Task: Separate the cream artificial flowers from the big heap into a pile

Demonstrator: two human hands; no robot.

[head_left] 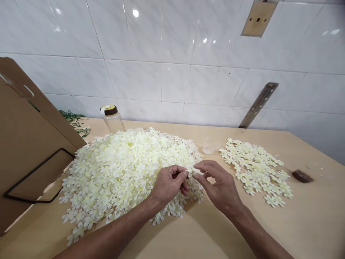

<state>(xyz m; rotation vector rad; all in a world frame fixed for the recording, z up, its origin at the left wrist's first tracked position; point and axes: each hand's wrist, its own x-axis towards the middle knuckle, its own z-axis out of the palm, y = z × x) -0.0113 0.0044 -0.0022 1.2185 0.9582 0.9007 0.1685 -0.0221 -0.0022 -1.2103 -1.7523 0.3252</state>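
Note:
A big heap of cream-white artificial flower heads (124,169) covers the middle of the light wooden table (188,233). At the heap's right edge my left hand (168,185) and my right hand (215,183) meet, both with fingers curled. Their fingertips pinch one small white flower (192,170) between them. A smaller, flatter patch of separated flowers (256,171) lies to the right of my right hand.
A brown cardboard box flap (29,144) stands at the left. Behind the heap are a clear bottle with a brown-and-yellow cap (111,117), green stems (74,120) and a small clear cup (210,145). A dark brown small object (302,176) lies at the right. A tiled wall rises behind the table.

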